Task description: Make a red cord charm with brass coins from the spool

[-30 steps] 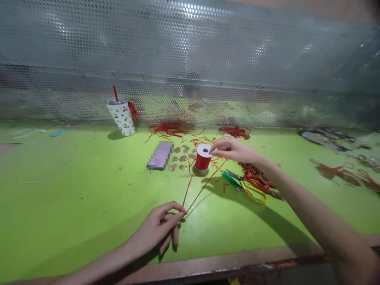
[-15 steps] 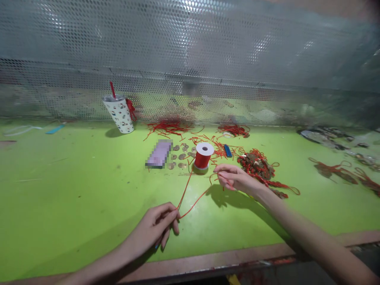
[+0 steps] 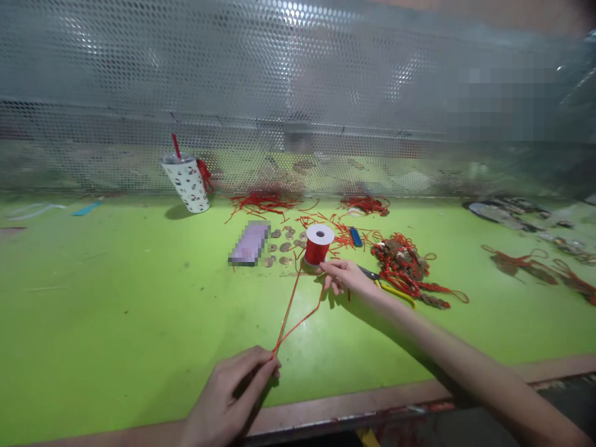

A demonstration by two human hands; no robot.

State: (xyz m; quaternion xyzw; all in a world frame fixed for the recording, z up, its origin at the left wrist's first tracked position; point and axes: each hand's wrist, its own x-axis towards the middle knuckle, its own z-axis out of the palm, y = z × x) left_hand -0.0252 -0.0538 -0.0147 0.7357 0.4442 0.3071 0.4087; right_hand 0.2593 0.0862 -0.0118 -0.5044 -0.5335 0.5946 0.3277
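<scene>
A red cord point(image 3: 289, 302) runs from the spool point(image 3: 318, 246) down to my left hand point(image 3: 237, 388), which pinches it near the table's front edge. From there the cord doubles back up to my right hand point(image 3: 342, 277), whose finger and thumb close on its end just in front of the spool. The spool stands upright, with a white top flange and red cord wound on it. Beside my right forearm lie scissors point(image 3: 395, 295) with yellow handles, partly hidden. Several round coins point(image 3: 285, 247) with holes lie left of the spool.
A blurred mauve rectangle point(image 3: 251, 243) lies left of the coins. A patterned cup point(image 3: 189, 186) with a red straw stands farther back. Strung coins on red cord point(image 3: 401, 257) are heaped to the right, near a blue object point(image 3: 356, 236). A perforated metal screen point(image 3: 233, 124) rises behind.
My left hand has drawn back toward the table's front edge with the cord. My right hand has moved left, closer to the spool, uncovering the scissors.
</scene>
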